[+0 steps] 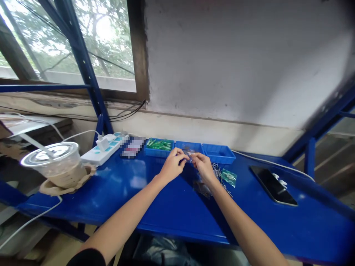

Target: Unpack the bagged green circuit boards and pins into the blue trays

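Between my hands, in front of the blue bins, is a small clear plastic bag (pixel 189 153). My left hand (pixel 173 164) pinches its left side with thumb and fingers. On the other side my right hand (pixel 203 165) is closed on the bag too. What the bag contains is too small to make out. Beside my right hand lies a loose heap of thin metal pieces like screws or pins (pixel 216 169), partly hidden by the wrist. A green packet (pixel 229 177) lies to its right. More clear plastic bags (pixel 202 187) rest under my right forearm.
Along the wall stand a blue bin (pixel 159 152) of green packets, a middle bin (pixel 191 145) and a right bin (pixel 219 159). A phone (pixel 271 184) with white earbuds (pixel 282 183) lies right. Left are a power strip (pixel 104 149) and a lidded drink cup (pixel 62 170).
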The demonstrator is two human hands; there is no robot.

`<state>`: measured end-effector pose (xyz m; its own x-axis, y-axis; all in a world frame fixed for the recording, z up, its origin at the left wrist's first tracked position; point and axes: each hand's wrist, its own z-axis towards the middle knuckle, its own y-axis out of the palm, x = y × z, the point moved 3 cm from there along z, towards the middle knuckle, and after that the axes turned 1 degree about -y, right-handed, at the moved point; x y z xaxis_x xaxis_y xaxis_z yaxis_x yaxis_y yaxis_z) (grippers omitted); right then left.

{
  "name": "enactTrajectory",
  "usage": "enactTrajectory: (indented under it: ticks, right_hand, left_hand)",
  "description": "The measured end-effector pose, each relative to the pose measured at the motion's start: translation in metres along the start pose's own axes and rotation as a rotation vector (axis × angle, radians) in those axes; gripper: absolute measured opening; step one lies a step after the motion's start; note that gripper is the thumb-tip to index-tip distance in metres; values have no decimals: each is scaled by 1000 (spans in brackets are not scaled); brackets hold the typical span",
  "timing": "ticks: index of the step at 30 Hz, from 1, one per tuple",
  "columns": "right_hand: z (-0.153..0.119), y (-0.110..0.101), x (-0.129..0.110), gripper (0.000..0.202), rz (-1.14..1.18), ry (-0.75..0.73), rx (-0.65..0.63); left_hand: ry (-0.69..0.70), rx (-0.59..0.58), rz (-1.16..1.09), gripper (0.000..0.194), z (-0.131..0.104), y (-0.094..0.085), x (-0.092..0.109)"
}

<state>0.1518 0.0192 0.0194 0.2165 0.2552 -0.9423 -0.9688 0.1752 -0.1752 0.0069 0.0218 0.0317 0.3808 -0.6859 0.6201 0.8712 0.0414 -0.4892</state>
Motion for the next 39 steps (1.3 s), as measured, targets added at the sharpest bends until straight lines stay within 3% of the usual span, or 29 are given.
enactTrajectory:
  ticks: [3,5,7,10,14,16,18,21,24,25,29,32,35,39]
  right_hand:
    - [-7,-3,-11,26,-216,-291,68]
    - [-12,0,-15,25,-361,-461,30]
    - [-16,3,-17,27,-418,-553,-31]
    - [-14,7,-17,27,-357,-510,-53]
    - [-9,9,-10,23,-95,-169,-62]
    - [-9,9,-7,34,45,6,-92]
    - [-9,6,-11,39,108,77,-68]
    - [1,-9,-29,37,-34,-119,153]
    - [20,-27,-50,39,-437,-386,438]
    - [27,-30,-53,38,-588,-406,433]
    - [35,-50,-40,38,-945,-389,106]
    - [11,-84,-14,36,-1010,-456,47]
    - [-10,-115,20,37,-1108,-388,-29]
    - [-10,-125,54,41,-1048,-277,-122]
  left_hand:
    - [-296,-62,-213,27,2,2,-7]
    - [-504,-84,-382,42,2,4,-14]
    - [-601,-82,-455,42,2,4,-18]
    - [-463,11,-366,26,5,-2,-15]
    - [-72,154,-63,16,4,-10,0]
    - [92,160,77,15,1,-9,8]
    - [195,133,167,16,-3,-5,14]
    - [212,104,188,22,-9,4,20]
    - [148,34,163,30,-14,14,19]
    - [122,-18,165,32,-16,18,17]
    - [15,-225,197,31,-21,30,3]
    - [-14,-306,229,33,-18,39,-2]
    - [33,-381,310,36,-5,56,2]
    - [162,-481,409,33,15,93,10]
